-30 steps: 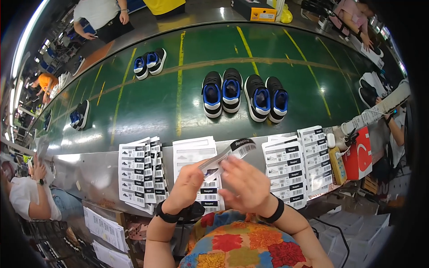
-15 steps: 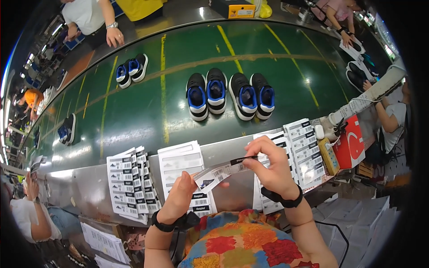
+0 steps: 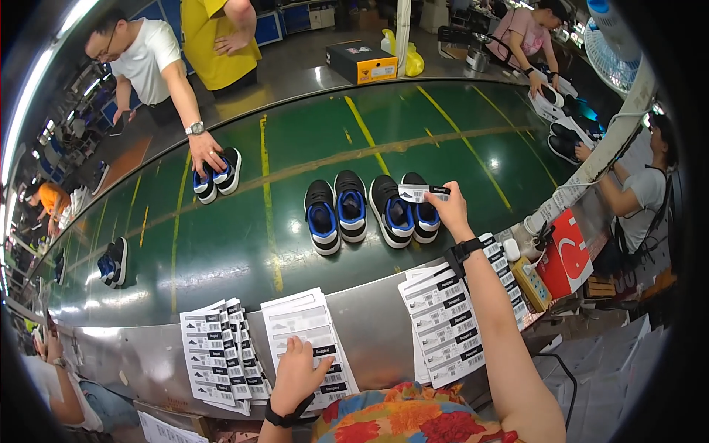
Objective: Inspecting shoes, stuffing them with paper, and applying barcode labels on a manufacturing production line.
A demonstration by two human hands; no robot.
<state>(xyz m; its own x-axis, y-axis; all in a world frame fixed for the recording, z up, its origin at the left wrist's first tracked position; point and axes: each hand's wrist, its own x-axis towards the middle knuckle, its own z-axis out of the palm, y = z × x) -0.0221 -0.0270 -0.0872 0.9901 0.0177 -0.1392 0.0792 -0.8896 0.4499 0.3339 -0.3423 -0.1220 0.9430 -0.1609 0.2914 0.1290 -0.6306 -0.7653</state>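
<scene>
My right hand (image 3: 453, 213) pinches one end of a sticker label (image 3: 415, 193), white with a black end. It is held over the right-hand pair of black sneakers (image 3: 390, 214) with blue linings and white soles, partly covering one shoe. Just left of that stands a second pair of sneakers (image 3: 322, 218). My left hand (image 3: 299, 375) lies with fingers spread on a stack of label sheets (image 3: 295, 319), part of whose upper rows are bare backing. Another stack of label sheets (image 3: 443, 325) lies below my right forearm.
A green conveyor belt (image 3: 244, 258) with yellow lines crosses ahead. A co-worker's hand (image 3: 207, 153) touches a farther sneaker pair (image 3: 227, 173). More label sheets (image 3: 210, 347) lie at left. On the right are a power strip (image 3: 532, 284) and red bag (image 3: 567, 251); a shoebox (image 3: 362, 63) stands beyond.
My right hand has carried the label forward over the sneakers. The left hand has let go of the label and dropped onto the sheets. A co-worker's hand has reached the far sneakers.
</scene>
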